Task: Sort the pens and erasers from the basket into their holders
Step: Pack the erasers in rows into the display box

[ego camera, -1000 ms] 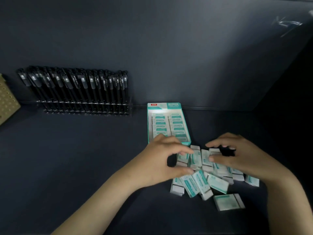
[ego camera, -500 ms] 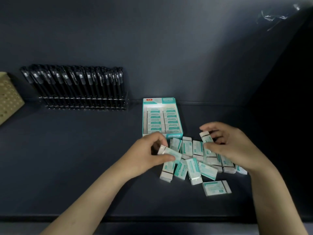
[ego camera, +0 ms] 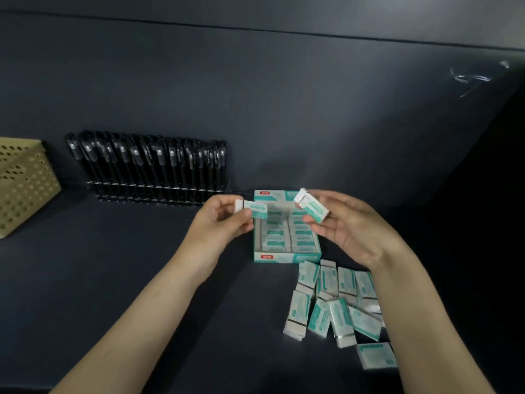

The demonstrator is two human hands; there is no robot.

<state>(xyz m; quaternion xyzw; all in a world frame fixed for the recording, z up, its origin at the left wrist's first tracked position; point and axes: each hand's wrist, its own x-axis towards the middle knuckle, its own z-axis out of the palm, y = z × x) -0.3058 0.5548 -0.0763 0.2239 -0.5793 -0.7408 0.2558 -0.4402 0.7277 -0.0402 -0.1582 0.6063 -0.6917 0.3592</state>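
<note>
Eraser box, an open white-and-teal cardboard tray (ego camera: 287, 258), was the reference; it sat on the dark matte tabletop (ego camera: 113, 265) and held two columns of sleeved erasers lying flat.

Far left of the box: tan perforated metal basket (ego camera: 25, 191), cut off by the frame edge, contents not visible.

Left of the box, against the back wall: row of black capped pens (ego camera: 147, 163) stood in a clear plastic rack (ego camera: 159, 194), tops leaning slightly left. The rack's right end stopped just short of the box's far left corner.

Left hand (ego camera: 218, 226) was at the box's far left corner. Its thumb and fingers were pinched on the first eraser, a white block in a teal paper sleeve (ego camera: 252, 209). It was held roughly level over the box's left edge, clear of the contents.

Right hand (ego camera: 352, 228) was over the box's right side, palm turned up. Its thumb and fingertips were clamped on the second eraser, same white-and-teal type (ego camera: 311, 207). It was tilted, with the bare white end highest and pointing back-left.

Just in front of the box's near right corner: loose erasers (ego camera: 335, 302) lay in an overlapping heap on the tabletop, partly hidden by the right forearm. One lay flat, apart, at the heap's near end.
</note>
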